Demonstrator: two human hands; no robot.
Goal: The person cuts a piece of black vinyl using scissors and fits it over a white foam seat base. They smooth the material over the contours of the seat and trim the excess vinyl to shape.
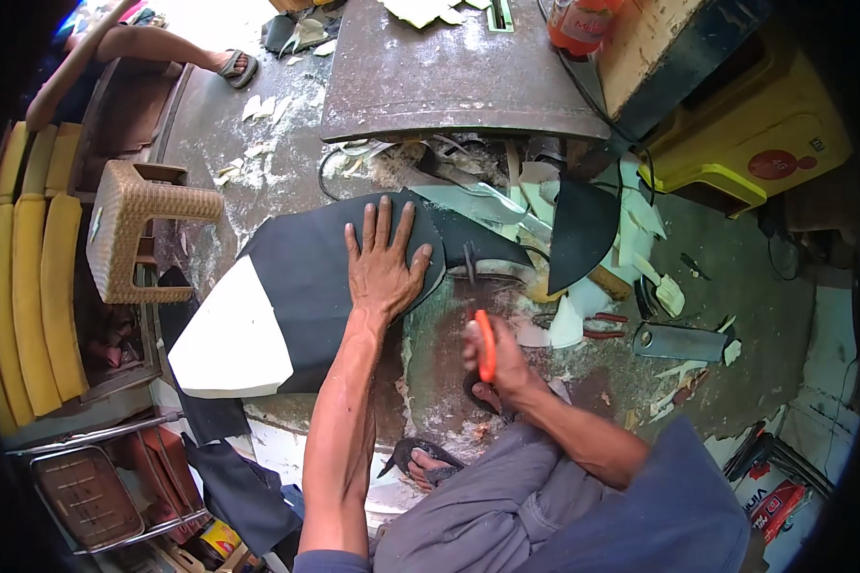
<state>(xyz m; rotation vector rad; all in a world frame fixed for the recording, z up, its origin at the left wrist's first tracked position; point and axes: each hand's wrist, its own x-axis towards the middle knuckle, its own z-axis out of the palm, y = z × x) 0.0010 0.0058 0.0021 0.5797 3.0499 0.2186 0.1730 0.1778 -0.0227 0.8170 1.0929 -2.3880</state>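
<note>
The floor (592, 401) is littered with pale scraps around a low table (449, 86), and on the near side of that table a broad black sheet (306, 253) is laid out, with a white block (225, 334) left bare at its lower left. The work is judged to be partway along: much of the block seems covered, and a separate dark curved piece (583, 229) to the right looks already cut, while a narrow black flap (483, 239) beside the sheet's right edge appears left to be trimmed. The sheet is pressed by the left hand (384, 272), laid flat with fingers parted; the orange handles of the scissors (486, 346) are gripped in the right hand (505, 361), well apart from the left. Whatever lies under the sheet is hidden, and the right fingers are blurred. Whether the flap is joined to the sheet, or touched by the dark blades, cannot be told.
</note>
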